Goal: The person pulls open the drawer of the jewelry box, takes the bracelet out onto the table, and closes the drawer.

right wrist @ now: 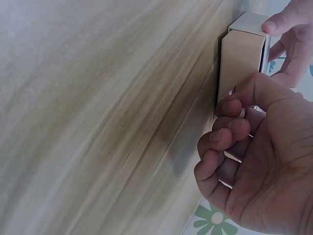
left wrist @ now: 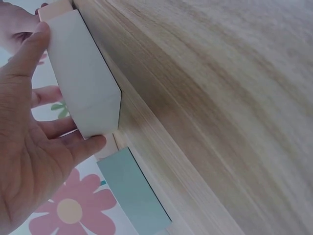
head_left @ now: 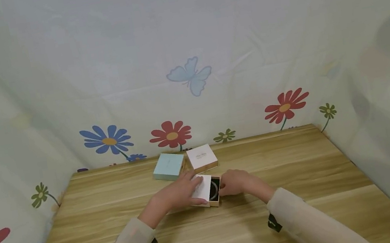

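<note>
**Two hands on a half-open sliding box**

A small sliding box (head_left: pixel 206 190) lies on the wooden table (head_left: pixel 302 163), about midway between its left and right edges and nearer the far edge than the near one. Its white sleeve (left wrist: pixel 83 78) is held by the left hand (head_left: pixel 178 194), thumb on one side and fingers (left wrist: pixel 80 147) spread along the other, lying fairly straight against it. The tan drawer (right wrist: pixel 239 63) stands partly out on the right side, showing a dark lining and a ring-shaped piece (head_left: pixel 213 190) inside. The right hand (head_left: pixel 234 182) meets the drawer's end, its fingers (right wrist: pixel 230 129) curled, thumb and forefinger pinching the drawer.

Just behind, toward the far edge, sit two closed boxes side by side: a pale green box (head_left: pixel 169 166) on the left and a white box (head_left: pixel 202 157) on the right, touching or nearly so.
</note>
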{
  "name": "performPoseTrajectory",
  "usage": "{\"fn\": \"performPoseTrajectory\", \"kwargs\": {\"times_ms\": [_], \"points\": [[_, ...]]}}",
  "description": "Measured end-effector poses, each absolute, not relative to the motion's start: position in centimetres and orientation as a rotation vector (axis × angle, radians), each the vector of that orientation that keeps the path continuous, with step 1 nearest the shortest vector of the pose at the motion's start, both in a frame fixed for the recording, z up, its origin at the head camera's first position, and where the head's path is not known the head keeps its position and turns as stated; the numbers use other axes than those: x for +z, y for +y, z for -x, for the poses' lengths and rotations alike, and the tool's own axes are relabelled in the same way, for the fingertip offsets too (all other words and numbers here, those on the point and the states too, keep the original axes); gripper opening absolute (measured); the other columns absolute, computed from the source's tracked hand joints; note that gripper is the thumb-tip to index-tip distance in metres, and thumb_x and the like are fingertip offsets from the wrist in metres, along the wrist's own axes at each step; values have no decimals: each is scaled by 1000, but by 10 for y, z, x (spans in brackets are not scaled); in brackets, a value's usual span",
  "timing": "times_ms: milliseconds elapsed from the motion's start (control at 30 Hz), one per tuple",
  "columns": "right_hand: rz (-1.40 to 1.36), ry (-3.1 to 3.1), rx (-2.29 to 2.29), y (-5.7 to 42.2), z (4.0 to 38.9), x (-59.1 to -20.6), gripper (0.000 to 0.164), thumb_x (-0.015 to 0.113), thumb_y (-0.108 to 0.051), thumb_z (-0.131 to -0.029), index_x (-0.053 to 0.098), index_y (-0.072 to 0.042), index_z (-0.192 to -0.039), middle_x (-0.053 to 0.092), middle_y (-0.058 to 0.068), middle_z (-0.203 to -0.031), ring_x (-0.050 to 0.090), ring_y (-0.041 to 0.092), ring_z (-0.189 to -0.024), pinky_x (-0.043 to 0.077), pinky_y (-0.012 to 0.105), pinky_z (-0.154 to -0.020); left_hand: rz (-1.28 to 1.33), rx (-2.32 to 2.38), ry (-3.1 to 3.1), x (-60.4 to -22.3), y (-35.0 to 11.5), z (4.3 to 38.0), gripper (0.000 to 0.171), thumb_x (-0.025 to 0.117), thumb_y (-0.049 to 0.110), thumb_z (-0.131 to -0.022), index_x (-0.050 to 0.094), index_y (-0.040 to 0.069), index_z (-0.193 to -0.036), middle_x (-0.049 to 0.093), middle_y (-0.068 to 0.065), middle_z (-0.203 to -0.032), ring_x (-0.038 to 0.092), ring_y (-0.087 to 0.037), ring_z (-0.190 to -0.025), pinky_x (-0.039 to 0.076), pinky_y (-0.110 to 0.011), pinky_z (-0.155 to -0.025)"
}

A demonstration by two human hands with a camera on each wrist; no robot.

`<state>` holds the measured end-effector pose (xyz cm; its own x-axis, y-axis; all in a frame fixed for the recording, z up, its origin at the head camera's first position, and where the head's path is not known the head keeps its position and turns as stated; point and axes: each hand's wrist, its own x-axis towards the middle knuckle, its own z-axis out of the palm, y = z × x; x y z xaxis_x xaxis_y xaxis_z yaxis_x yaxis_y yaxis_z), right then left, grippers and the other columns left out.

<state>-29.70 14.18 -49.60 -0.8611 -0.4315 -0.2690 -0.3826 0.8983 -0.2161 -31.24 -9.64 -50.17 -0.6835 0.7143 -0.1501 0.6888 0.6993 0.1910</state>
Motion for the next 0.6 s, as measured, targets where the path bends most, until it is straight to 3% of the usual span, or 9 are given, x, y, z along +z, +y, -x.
{"fn": "performPoseTrajectory", "kwargs": {"times_ms": [333, 600], "points": [[607, 2726, -256, 152, 299, -497, 24, 67, -32, -93, 72, -20, -72, 58, -7, -69, 45, 10, -62, 41, 31, -60, -1130, 182, 2704, -503, -97, 316, 90, 62, 71, -87, 45, 12, -152, 35, -18, -158, 34, -34, -144, 38, -47, -114], [605, 2687, -270, 160, 296, -498, 30, 66, -32, -96, 71, -16, -71, 49, -7, -60, 41, 9, -57, 35, 29, -57, -1136, 188, 2708, -509, -99, 317, 93, 60, 75, -85, 45, 14, -153, 35, -17, -158, 35, -33, -144, 39, -46, -113]]}}
